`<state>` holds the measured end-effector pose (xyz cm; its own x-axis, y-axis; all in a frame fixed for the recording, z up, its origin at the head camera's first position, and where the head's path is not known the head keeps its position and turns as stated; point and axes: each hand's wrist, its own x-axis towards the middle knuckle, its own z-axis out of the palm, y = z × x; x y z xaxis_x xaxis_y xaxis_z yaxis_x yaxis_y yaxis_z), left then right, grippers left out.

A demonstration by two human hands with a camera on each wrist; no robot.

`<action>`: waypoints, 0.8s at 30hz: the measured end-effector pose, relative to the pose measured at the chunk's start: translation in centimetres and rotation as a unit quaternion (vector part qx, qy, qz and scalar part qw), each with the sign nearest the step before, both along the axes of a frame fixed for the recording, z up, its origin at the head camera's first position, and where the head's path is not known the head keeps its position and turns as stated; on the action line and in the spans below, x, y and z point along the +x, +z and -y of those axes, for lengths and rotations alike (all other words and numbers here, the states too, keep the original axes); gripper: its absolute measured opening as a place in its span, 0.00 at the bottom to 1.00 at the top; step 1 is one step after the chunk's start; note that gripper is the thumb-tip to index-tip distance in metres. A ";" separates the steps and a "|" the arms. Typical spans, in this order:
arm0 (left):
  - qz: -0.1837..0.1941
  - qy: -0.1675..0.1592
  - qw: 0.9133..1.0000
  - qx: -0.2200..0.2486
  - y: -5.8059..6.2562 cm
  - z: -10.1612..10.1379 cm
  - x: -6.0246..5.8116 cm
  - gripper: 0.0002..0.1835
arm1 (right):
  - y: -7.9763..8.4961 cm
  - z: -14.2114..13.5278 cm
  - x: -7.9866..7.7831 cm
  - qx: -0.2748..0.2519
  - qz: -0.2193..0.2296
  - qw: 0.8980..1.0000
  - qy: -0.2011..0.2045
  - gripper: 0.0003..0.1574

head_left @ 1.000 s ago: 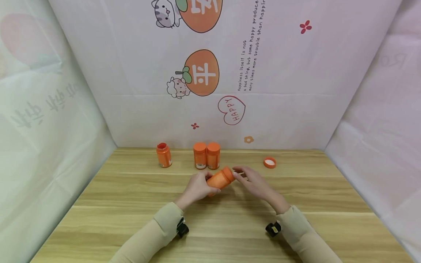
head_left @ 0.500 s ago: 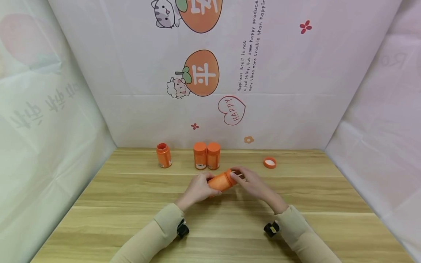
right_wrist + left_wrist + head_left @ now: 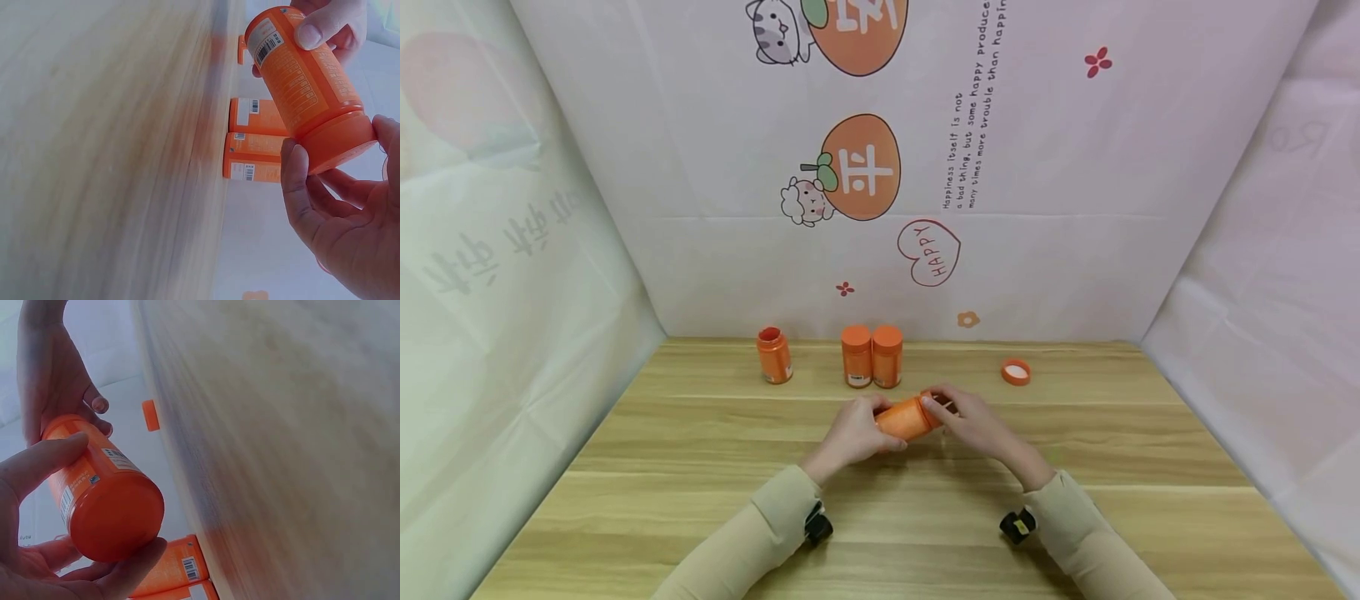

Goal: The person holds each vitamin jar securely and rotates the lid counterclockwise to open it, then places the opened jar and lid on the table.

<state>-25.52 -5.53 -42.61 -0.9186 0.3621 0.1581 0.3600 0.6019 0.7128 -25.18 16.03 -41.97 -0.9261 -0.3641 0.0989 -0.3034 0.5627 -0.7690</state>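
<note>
Over the middle of the table an orange bottle (image 3: 904, 420) is held tilted, its capped end toward the right. My left hand (image 3: 852, 431) grips it round the body near its base; the base faces the camera in the left wrist view. Screwed or set on the other end is an orange cap (image 3: 342, 142). My right hand (image 3: 976, 422) holds this cap at its rim, thumb on one side and fingers on the other, as the right wrist view shows. White labels with barcodes show on the bottle's side.
Behind the hands two capped orange bottles (image 3: 872, 358) stand side by side. Left of them an uncapped orange bottle (image 3: 775, 358) stands near the back edge. A loose orange cap (image 3: 1016, 372) lies at the back right, white inside up. White printed sheets (image 3: 1045, 167) enclose the wooden table (image 3: 647, 467).
My right hand's thumb and fingers have come onto the cap from beside it. The held bottle has tipped a little nearer to level and shifted slightly right.
</note>
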 end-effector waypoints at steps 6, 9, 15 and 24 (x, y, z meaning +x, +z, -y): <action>-0.003 -0.010 1.000 -0.003 -0.1 0.0 0.0 0.26 | -0.2 -0.1 0.0 -0.005 0.004 1.000 0.013 0.28; -0.003 -0.013 1.000 -0.003 -0.1 0.0 0.0 0.26 | -0.3 -0.1 0.0 -0.003 0.008 1.000 0.013 0.29; -0.002 -0.018 1.000 -0.008 -0.1 0.0 -0.1 0.26 | -0.4 0.1 0.2 -0.005 0.004 1.000 0.007 0.27; 0.005 -0.024 1.000 -0.013 0.0 -0.1 0.0 0.27 | -0.6 0.9 0.2 -0.017 0.005 1.000 -0.024 0.23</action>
